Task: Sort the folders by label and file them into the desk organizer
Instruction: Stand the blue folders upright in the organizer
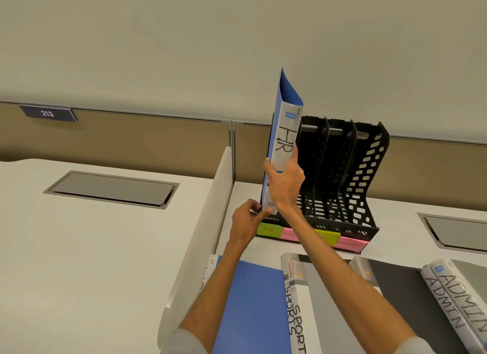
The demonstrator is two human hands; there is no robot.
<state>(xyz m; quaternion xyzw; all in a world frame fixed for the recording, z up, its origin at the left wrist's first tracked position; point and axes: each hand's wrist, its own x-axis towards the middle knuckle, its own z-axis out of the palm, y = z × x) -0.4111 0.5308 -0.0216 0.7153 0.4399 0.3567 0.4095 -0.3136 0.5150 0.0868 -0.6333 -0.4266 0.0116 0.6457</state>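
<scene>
Near edge of worktop [395,216]: a blue folder [253,301] lies flat, with the SPORTS folder [296,314] beside it and the ADMIN folders [453,298] off to the right. All are unfiled.

Left hand [246,222]: low, fingers curled, pinching the bottom corner of the HR folder [286,140] just above the green note [268,231] marked HR.

Right hand [286,185]: higher, wrapped round the spine at mid-height, thumb on the left face and fingers round the right.

The folder's long axis is near upright, spine toward the camera, foot at the mouth of the leftmost slot of the desk organizer [355,174]. Whether it is fully seated, cannot tell.

Judgement: the slot runs straight back from both hands. Push rearward with the right while the left keeps the foot in line. The other three slots look empty.
</scene>
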